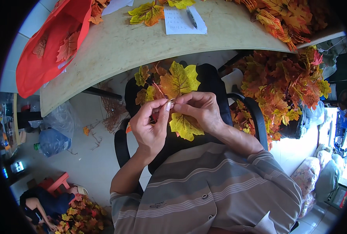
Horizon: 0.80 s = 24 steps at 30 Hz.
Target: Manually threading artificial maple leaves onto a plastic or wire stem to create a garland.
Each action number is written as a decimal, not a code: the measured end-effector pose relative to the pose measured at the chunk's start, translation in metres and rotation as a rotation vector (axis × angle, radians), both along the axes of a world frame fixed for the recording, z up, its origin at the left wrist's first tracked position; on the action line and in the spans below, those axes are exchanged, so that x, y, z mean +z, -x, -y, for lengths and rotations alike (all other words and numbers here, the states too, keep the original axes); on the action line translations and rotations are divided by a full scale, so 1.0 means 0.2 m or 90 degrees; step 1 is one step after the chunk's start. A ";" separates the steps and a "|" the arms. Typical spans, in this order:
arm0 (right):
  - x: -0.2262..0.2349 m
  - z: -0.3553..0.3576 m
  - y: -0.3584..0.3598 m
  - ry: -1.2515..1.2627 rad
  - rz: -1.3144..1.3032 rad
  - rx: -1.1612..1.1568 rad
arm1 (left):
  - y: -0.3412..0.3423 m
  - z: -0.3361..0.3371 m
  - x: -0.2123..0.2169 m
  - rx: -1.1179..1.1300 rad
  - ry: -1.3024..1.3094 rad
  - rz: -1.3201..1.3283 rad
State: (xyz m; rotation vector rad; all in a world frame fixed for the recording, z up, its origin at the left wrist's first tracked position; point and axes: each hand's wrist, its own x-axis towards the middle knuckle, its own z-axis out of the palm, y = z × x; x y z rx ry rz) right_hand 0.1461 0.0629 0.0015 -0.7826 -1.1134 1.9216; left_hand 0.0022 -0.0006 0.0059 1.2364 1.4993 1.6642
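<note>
Over my lap, a spray of artificial maple leaves (180,79) in yellow and orange spreads around my two hands. My left hand (150,123) is closed, its thumb and forefinger pinching at the stems where the leaves meet. Pressed close beside it, my right hand (202,111) also pinches the stems, fingertips nearly touching the left ones. One yellow leaf (186,126) hangs below the right hand. Smaller orange and red leaves show behind the left fingers. The exact joint between the fingertips is mostly hidden.
Ahead stands a worn table (115,50) with paper and a pen (191,18), a red bag (50,50) and leaf piles (286,19). A big leaf bunch (282,85) hangs at right. A blue plastic bottle (54,142) lies left; another person (44,202) sits lower left beside leaves.
</note>
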 end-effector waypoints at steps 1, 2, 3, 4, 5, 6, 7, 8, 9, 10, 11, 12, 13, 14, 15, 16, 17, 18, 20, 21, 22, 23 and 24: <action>-0.01 0.00 0.00 -0.011 0.013 -0.003 | 0.00 0.00 0.00 0.001 0.000 0.000; -0.02 0.00 0.00 -0.022 0.026 -0.006 | 0.00 0.00 -0.01 0.001 -0.004 -0.002; -0.02 0.00 0.00 -0.022 0.026 -0.005 | 0.00 0.00 -0.01 0.002 -0.007 -0.004; -0.02 0.00 0.00 -0.032 0.036 -0.005 | 0.00 0.00 -0.01 0.003 -0.008 -0.003; -0.02 0.00 0.00 -0.041 0.047 -0.004 | 0.01 0.00 -0.02 0.004 -0.017 -0.024; -0.02 0.00 0.00 -0.041 0.047 -0.004 | 0.01 0.00 -0.02 0.005 -0.025 -0.044; -0.02 0.00 0.00 -0.054 0.062 -0.006 | 0.01 0.00 -0.02 0.005 -0.026 -0.043; -0.01 0.00 0.00 -0.067 0.077 -0.008 | 0.01 -0.01 -0.01 0.006 -0.029 -0.072; -0.01 0.00 0.00 -0.068 0.077 -0.008 | 0.01 -0.01 0.00 0.006 -0.032 -0.100; -0.01 0.00 0.00 -0.075 0.086 -0.013 | 0.01 -0.01 0.00 0.006 -0.032 -0.100; 0.00 0.00 0.00 -0.082 0.094 -0.017 | 0.01 -0.01 0.00 0.013 -0.047 -0.137; 0.00 0.00 0.00 -0.082 0.094 -0.017 | 0.02 -0.01 0.00 0.020 -0.062 -0.173; 0.01 0.00 0.00 -0.099 0.110 -0.021 | 0.02 -0.02 0.00 0.020 -0.062 -0.173; 0.01 0.00 0.00 -0.115 0.126 -0.024 | 0.02 -0.02 0.00 0.026 -0.081 -0.200; 0.02 0.01 0.01 -0.114 0.126 -0.024 | 0.02 -0.02 0.00 0.032 -0.100 -0.228; 0.02 0.00 0.01 -0.126 0.134 -0.027 | 0.01 -0.03 0.01 0.031 -0.100 -0.227; 0.02 0.00 0.01 -0.138 0.142 -0.030 | 0.01 -0.03 0.01 0.033 -0.102 -0.231; 0.02 0.00 0.01 -0.138 0.142 -0.030 | 0.01 -0.03 0.01 0.035 -0.105 -0.235; 0.01 0.00 0.01 -0.206 0.187 -0.038 | 0.02 -0.03 0.02 0.033 -0.100 -0.236; 0.03 0.01 0.01 -0.207 0.187 -0.038 | 0.02 -0.03 0.02 0.032 -0.094 -0.237; 0.06 0.01 0.01 -0.254 0.244 -0.038 | 0.02 -0.03 0.01 0.033 -0.096 -0.238; 0.08 0.01 0.01 -0.302 0.301 -0.037 | 0.02 -0.03 -0.01 0.034 -0.093 -0.224; 0.07 0.01 0.01 -0.304 0.300 -0.037 | 0.03 -0.03 -0.02 0.035 -0.091 -0.211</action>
